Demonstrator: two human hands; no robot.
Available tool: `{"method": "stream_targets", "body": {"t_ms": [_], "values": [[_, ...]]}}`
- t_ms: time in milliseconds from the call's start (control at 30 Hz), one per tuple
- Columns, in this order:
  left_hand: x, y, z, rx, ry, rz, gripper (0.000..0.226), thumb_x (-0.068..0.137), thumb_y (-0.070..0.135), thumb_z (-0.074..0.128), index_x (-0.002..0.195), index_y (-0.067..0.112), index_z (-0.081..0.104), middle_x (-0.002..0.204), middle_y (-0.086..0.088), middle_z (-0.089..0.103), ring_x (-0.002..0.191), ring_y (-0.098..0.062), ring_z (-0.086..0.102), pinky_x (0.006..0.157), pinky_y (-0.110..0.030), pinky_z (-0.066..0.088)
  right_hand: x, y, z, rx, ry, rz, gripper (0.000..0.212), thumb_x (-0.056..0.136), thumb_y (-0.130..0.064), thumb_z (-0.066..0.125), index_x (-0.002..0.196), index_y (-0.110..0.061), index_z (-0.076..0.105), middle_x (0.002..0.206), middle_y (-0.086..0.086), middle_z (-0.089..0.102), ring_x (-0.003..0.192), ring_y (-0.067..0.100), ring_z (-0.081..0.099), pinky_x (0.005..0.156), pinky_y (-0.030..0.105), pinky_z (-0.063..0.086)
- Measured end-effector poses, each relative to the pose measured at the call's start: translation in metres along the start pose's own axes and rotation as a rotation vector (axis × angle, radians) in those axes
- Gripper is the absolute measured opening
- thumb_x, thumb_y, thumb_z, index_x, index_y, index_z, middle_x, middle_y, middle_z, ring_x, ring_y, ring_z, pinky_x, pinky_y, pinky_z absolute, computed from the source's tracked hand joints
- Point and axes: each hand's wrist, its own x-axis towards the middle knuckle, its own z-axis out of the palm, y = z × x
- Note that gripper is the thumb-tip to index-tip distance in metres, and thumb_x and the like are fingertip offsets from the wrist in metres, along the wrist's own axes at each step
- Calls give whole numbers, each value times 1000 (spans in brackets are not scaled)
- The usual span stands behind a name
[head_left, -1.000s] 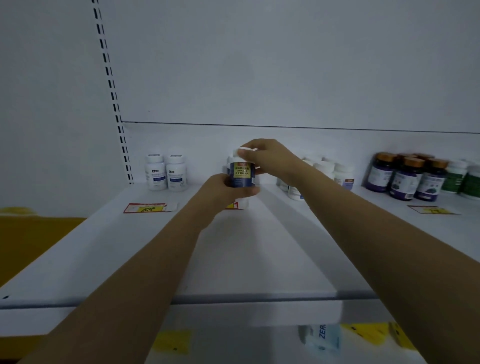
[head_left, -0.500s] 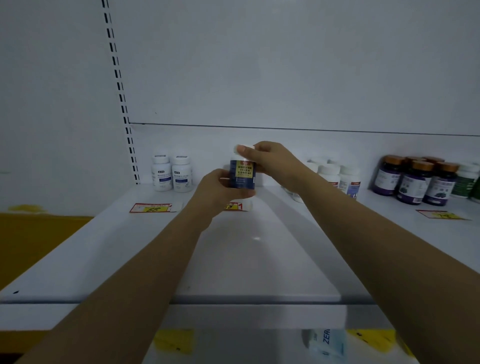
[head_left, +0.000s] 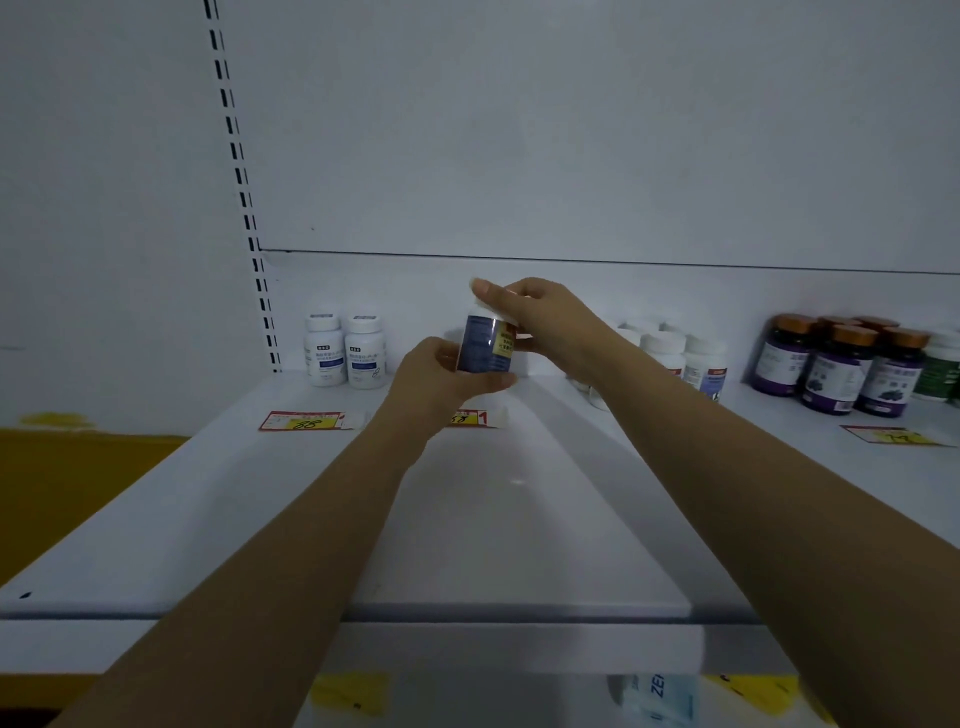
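Dark blue plastic bottle (head_left: 483, 347) is rotating, its label now facing right. Left hand (head_left: 441, 375) is gripping its body, right hand (head_left: 545, 318) its white cap (head_left: 491, 313).

A glossy blue label is seen on the plastic bottle (head_left: 485, 345). The shelf (head_left: 208, 519) is finished in smooth matt white paint.

Bare left grip (head_left: 439, 376) and right grip (head_left: 545, 325), slender unsleeved forearms (head_left: 753, 467).
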Motion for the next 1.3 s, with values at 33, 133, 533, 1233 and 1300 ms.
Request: {"method": "stream_targets", "body": {"t_ms": [33,133,533,1233,1300], "values": [[0,1,0,6,16,3,47,73,36,78,111,17,58,97,6,64,79,-1,56,61,-14,38,2,-1,-1,15,16,-5,48,84,-47,66,104,-3,60,102,8,65,93,19,64,86,30,56],[1,1,-6,-206,-81,-44,44,78,31,74,115,12,59,106,-1,67,97,-12,63,90,-27,49,3,-4,-8,163,-14,-12,31,88,-31,66,107,-5,65,102,6,67,93,20,63,86,29,55],[-8,6,-3,-160,36,-11,53,74,24,79,113,20,43,97,9,55,83,-3,56,65,-16,44,2,-9,-3,83,-67,-15,40,90,-36,62,115,-5,60,107,8,65,99,24,64,88,33,55],[-13,4,-19,-16,-2,-39,54,77,29,76,125,15,55,108,3,61,90,-11,58,82,-23,46,3,-7,1,204,-259,27,37,98,-28,50,132,-14,49,130,6,57,117,24,55,90,32,53],[-14,2,-15,10,23,-16,57,73,30,79,123,15,54,103,6,58,80,-5,55,64,-13,39,2,-7,3,29,-244,14,36,92,-37,58,118,-13,59,118,7,64,111,25,60,97,39,51]]}}
